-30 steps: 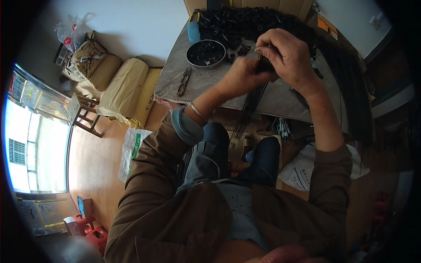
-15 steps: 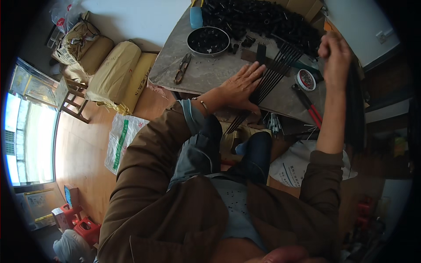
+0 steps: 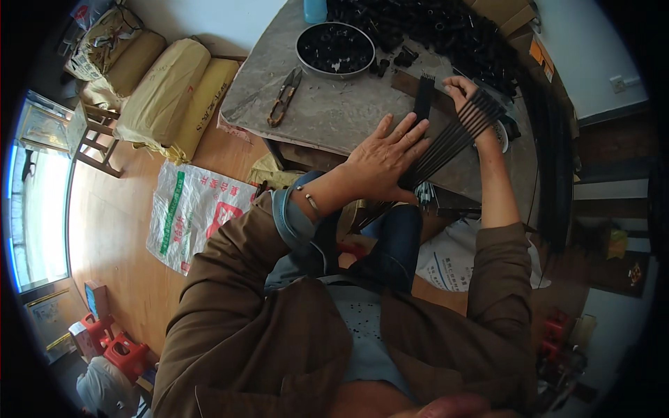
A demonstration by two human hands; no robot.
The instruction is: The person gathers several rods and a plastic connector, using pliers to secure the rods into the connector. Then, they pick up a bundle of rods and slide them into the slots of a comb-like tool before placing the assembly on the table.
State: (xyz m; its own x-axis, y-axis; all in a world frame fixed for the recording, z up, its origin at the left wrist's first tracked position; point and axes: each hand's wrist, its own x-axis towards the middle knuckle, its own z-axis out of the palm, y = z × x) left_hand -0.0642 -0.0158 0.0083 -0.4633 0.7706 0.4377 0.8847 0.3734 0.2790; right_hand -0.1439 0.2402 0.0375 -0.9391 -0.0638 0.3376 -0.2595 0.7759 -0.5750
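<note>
Rods (image 3: 454,139), thin and dark, one fanned set: lying slantwise across the near edge of the table (image 3: 334,111), toward its right end, running from under the left hand (image 3: 385,161) up to the right hand (image 3: 463,97), standing apart at the upper ends.

Left hand: lying open at the near edge, palm down, fingers apart, covering the lower part of the set, not gripping.

Right hand: sitting partly behind the upper ends, fingers half bent; no telling from this view whether gripping or merely touching.

Handling, by judgement: probably weighing little, being stiff along the length yet springy, sliding easily over one another and so straying from the fan. Hold: best being taken across the whole set at mid-length, several fingers sharing the pressure, thin tips being spared as the likeliest to bend.

Black comb-ended piece (image 3: 424,97): lying just beyond the left fingertips, beside a brown flat bar (image 3: 405,82).

Bowl (image 3: 338,75), holding small black pieces (image 3: 334,47): standing inward from the left edge.

Snips (image 3: 282,104): lying between bowl and left near corner.

Black heap (image 3: 432,28): spreading along the far edge.

Round dish (image 3: 503,136): showing partly behind the right wrist, toward the right edge.
</note>
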